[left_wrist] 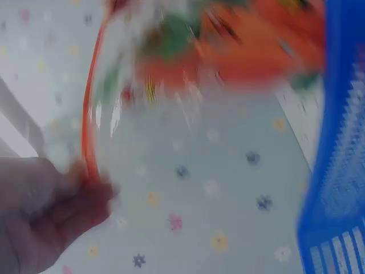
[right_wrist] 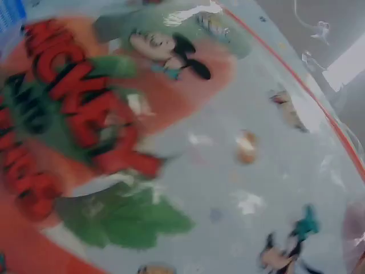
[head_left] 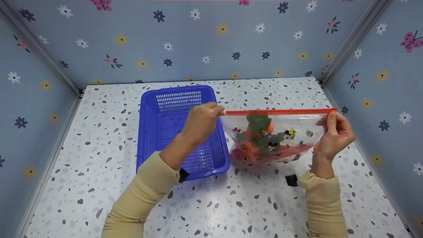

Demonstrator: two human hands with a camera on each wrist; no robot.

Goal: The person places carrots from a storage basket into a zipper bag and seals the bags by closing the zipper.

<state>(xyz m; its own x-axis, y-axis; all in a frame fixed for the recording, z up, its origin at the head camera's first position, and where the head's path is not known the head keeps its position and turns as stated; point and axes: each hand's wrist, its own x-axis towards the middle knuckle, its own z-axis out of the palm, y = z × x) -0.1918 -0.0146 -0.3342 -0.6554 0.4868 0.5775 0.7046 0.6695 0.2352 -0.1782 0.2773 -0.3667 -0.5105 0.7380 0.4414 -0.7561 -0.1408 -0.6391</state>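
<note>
A clear zip bag (head_left: 297, 122) with a red-orange top strip and printed cartoon figures hangs between both hands. Inside it lie green leafy pieces (head_left: 258, 121) and orange-red items (head_left: 248, 148), whose kind the plastic blurs. My left hand (head_left: 203, 120) pinches the strip's left end, above the right side of the basket. At the opposite end, my right hand (head_left: 335, 135) pinches the top corner between thumb and fingers. The left wrist view shows the left hand (left_wrist: 63, 211) gripping the strip's end. Printed lettering and green leaves (right_wrist: 125, 217) fill much of the right wrist view.
A blue-purple perforated plastic basket (head_left: 183, 173) stands left of the bag on a white speckled table (head_left: 99, 185). Flower-patterned panels (head_left: 211, 43) enclose the table at the back and both sides.
</note>
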